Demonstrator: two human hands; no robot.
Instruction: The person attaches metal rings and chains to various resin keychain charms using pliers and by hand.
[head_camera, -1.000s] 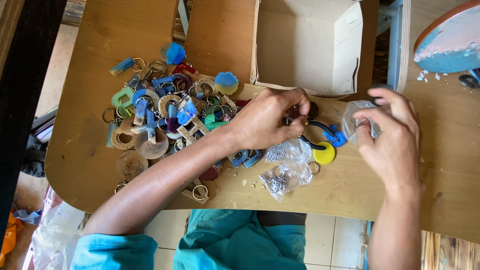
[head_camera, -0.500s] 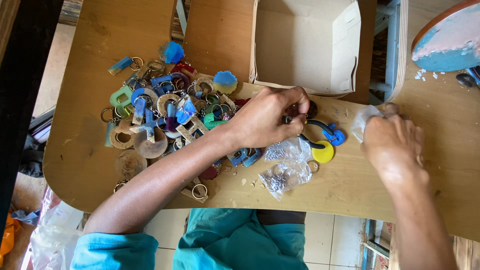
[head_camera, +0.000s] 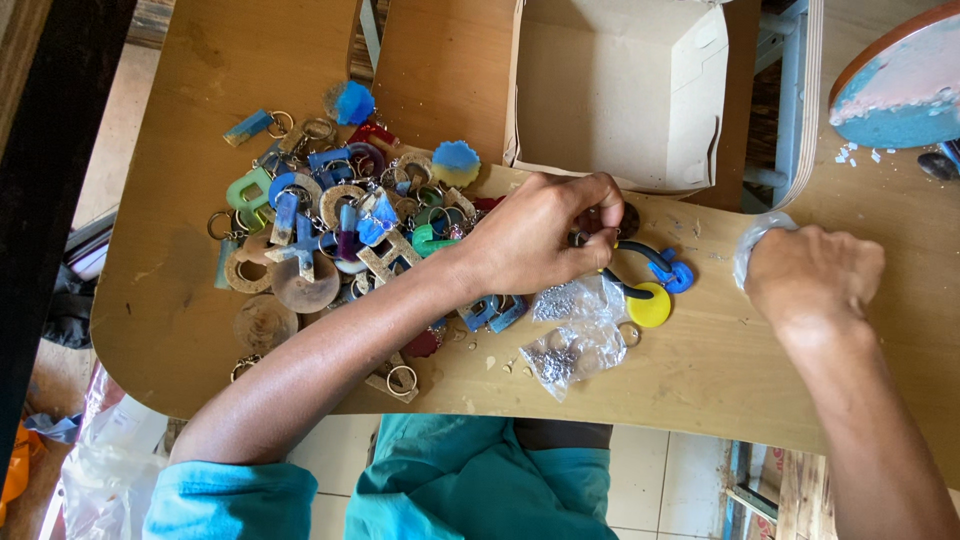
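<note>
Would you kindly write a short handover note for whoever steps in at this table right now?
Left hand: fingers pinched on a small metal ring at the table's middle, beside pliers with dark handles.
Right hand: closed on a clear plastic bag, off to the right.
Nearby: yellow round tag, blue charm, two clear bags of small metal parts.
Done: cannot tell from this view; the cardboard box looks bare inside.
Left: a large heap of coloured keychains lies at the left of the table.
</note>
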